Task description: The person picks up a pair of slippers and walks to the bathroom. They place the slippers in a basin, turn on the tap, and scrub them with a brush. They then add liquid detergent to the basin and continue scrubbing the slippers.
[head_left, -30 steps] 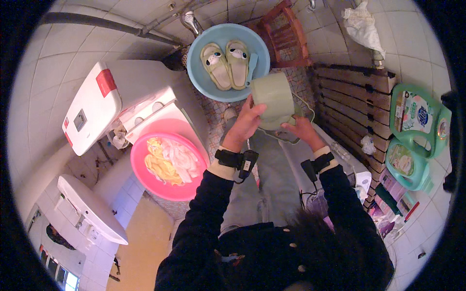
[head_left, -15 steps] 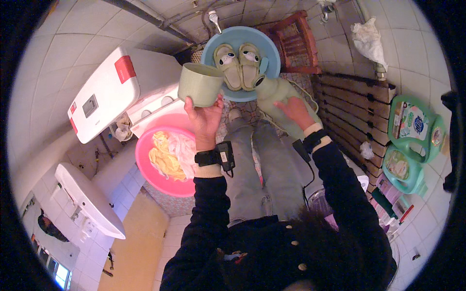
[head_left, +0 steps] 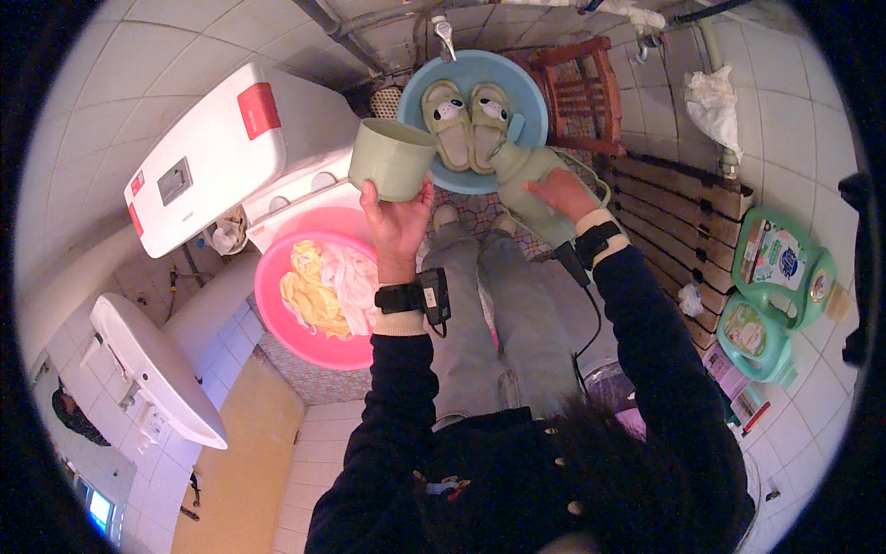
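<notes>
My left hand [head_left: 399,226] is wrapped round the lower part of a wide pale green cup [head_left: 388,164], holding it up with its mouth upward. What lies inside the cup is hidden. A pale green flask [head_left: 531,171] with a narrow neck and a long thin handle leans toward the left, its mouth a little right of the cup and apart from it. My right hand [head_left: 563,194] grips the flask's side. Beyond both stands a blue basin [head_left: 539,106] holding a pair of green slippers [head_left: 454,129] with dog-like faces.
A pink basin [head_left: 268,295] with yellow and pink cloths stands left, beside a white appliance [head_left: 208,166]. At the back are a tap [head_left: 445,39] and a red-brown wooden chair [head_left: 591,97]. Dark slats [head_left: 678,222] and green detergent bottles [head_left: 771,254] line the right. A white sink [head_left: 157,369] is far left.
The view has shifted slightly, so the basin and chair appear farther right. Both hands keep hold of the cup and the flask, in nearly the same places.
</notes>
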`<action>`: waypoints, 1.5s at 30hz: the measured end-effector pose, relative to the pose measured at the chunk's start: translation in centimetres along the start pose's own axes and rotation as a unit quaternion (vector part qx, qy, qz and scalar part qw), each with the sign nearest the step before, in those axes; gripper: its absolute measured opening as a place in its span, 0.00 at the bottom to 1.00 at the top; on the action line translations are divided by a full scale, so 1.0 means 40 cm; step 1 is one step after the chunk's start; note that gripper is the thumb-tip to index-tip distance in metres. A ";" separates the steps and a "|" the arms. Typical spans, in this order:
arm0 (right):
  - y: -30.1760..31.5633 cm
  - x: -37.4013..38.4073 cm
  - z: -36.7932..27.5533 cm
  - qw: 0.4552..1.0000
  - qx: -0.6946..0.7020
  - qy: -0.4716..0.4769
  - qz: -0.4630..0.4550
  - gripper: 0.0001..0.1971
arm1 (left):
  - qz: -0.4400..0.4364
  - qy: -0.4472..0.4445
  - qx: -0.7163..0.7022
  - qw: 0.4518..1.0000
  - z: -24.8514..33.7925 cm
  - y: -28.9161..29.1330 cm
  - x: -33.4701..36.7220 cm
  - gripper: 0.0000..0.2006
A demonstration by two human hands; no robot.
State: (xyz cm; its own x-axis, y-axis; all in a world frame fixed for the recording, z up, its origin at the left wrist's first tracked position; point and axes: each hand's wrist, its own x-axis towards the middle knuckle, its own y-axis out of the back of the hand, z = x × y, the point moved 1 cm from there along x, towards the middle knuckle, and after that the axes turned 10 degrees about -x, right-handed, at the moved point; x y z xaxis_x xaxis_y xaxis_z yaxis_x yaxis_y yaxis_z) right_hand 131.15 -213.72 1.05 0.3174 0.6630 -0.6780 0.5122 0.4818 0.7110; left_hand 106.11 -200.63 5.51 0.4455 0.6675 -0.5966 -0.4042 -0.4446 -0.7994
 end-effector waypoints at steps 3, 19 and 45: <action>0.012 0.006 -0.010 0.998 0.009 -0.056 0.010 0.35 | 0.012 -0.008 -0.006 1.000 0.003 -0.003 0.000 0.32; 0.041 0.007 0.004 0.986 0.024 -0.085 -0.144 0.37 | 0.018 0.007 -0.024 1.000 -0.002 -0.015 0.005 0.32; -0.115 -0.089 0.165 0.994 0.081 -0.055 0.056 0.44 | -0.005 0.035 -0.039 0.999 -0.133 -0.024 -0.022 0.33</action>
State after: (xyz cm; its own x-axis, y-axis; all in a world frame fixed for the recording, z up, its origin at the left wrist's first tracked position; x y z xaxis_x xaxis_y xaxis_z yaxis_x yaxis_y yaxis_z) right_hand 132.93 -222.11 -1.04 0.4612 0.6360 -0.6187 0.5868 0.3043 0.7503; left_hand 110.38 -203.97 6.42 0.5049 0.6296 -0.5905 -0.3378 -0.4855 -0.8064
